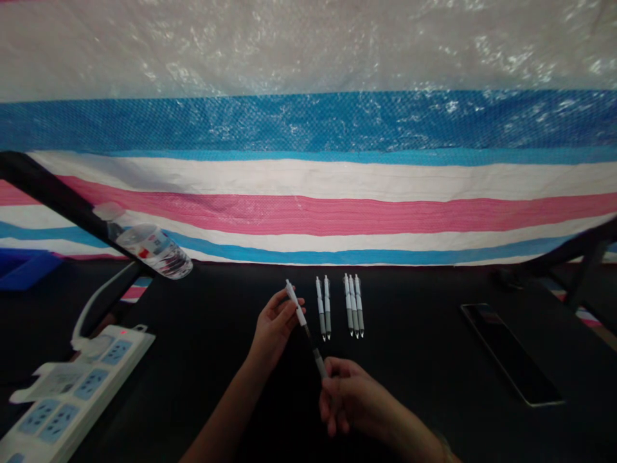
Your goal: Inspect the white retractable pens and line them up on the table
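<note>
My left hand (pixel 276 325) pinches the white upper barrel (pixel 295 303) of a click pen, its clicker end pointing up and away from me. At the pen's lower end, my right hand (pixel 349 392) has its fingers closed on the grey grip section (pixel 319 364). A dark, thin stretch like a refill (pixel 308 335) shows between the white and grey parts, and the grip's tip is hidden by the fingers. Just beyond my hands lie two white-and-grey pens (pixel 323 308) side by side. To their right is a group of three similar pens (pixel 354 305).
A white power strip (pixel 113 360) with a plugged-in cord lies at the left of the black table (pixel 409 366). Behind it a clear plastic bottle (pixel 157 249) leans over. A dark phone (pixel 511 354) lies at the right. Striped sheeting (pixel 308 215) hangs along the back.
</note>
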The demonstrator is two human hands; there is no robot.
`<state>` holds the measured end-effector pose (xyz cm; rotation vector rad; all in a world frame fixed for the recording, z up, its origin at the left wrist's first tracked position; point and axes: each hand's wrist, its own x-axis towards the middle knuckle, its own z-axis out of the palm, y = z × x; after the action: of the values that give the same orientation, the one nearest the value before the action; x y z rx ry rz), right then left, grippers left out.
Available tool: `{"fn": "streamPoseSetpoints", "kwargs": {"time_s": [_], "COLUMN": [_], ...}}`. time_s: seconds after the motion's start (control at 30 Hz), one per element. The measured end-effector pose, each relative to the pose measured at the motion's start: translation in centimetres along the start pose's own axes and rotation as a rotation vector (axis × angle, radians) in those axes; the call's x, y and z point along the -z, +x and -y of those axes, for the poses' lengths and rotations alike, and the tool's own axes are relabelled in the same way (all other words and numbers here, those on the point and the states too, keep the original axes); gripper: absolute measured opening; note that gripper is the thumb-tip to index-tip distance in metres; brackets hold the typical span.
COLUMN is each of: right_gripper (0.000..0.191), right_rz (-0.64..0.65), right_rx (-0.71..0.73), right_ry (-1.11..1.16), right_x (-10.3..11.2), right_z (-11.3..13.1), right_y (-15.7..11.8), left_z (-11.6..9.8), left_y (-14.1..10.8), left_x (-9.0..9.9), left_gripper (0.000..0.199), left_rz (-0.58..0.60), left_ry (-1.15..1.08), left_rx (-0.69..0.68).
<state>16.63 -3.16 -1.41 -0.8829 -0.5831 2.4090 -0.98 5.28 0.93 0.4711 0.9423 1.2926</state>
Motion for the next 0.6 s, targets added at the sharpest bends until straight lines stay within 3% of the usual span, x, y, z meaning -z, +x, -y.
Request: {"fn": "streamPoseSetpoints", "kwargs": {"time_s": [0.27,0.6], "right_gripper": [0.044,0.044], "right_rz": [0.044,0.044], "right_rx": [0.006,0.026], "right_ry": [0.009,0.013], "right_x": [-0.08,-0.1], "right_z": [0.11,-0.11], "right_y": [-0.19,0.03], "left_z": [-0.5,-0.12], "left_y": [0.56,0.21], "left_x": [0.52,0.25], "left_gripper": [0.05,0.051], "left_rz": [-0.053,-0.039], "left_ry": [-0.045,-0.068], "left_rx": [-0.025,-0.001]}}
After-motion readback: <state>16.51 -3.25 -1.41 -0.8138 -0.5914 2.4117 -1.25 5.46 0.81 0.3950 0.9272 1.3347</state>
